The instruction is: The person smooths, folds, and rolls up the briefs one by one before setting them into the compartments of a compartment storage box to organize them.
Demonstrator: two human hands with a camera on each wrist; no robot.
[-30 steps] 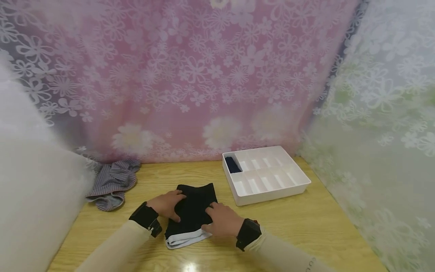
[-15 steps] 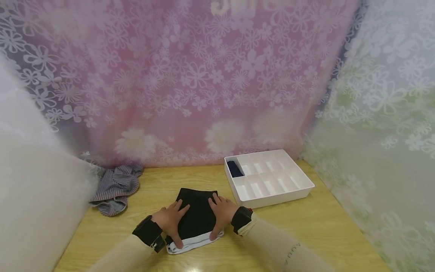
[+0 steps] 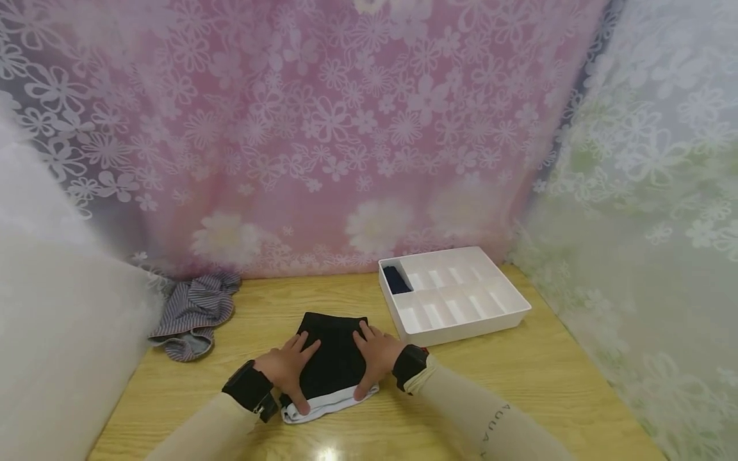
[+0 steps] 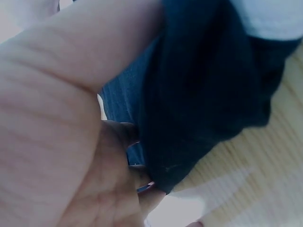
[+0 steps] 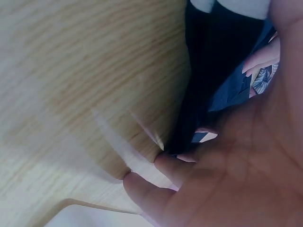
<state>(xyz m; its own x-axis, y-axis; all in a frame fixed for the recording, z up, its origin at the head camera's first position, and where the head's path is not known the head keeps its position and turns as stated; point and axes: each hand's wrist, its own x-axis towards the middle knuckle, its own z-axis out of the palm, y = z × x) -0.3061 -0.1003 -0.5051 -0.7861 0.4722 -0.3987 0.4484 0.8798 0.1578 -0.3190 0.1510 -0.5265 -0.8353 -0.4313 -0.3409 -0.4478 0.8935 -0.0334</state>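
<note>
Black underpants (image 3: 334,358) with a white waistband (image 3: 328,404) lie flat and folded on the table, the band toward me. Along their left side my left hand (image 3: 285,371) rests with spread fingers, its thumb on the waistband. My right hand (image 3: 377,358) lies along the opposite side, fingers spread, thumb at the band's right end. In the left wrist view, the dark cloth (image 4: 203,94) hangs in loose layers by the left palm. The right wrist view has the cloth's edge (image 5: 199,75) beside the right hand, two fingertips touching the wood.
A white divided box (image 3: 455,298) stands at the back right, with dark navy folded cloth (image 3: 396,280) in its back-left compartment. A crumpled striped grey garment (image 3: 196,314) lies at the far left. Floral curtains border the wooden table (image 3: 490,384).
Both hands have spread their fingers, and the thumbs have come down onto the waistband. The right hand has shifted up along the right side. The underpants lie wider and flatter.
</note>
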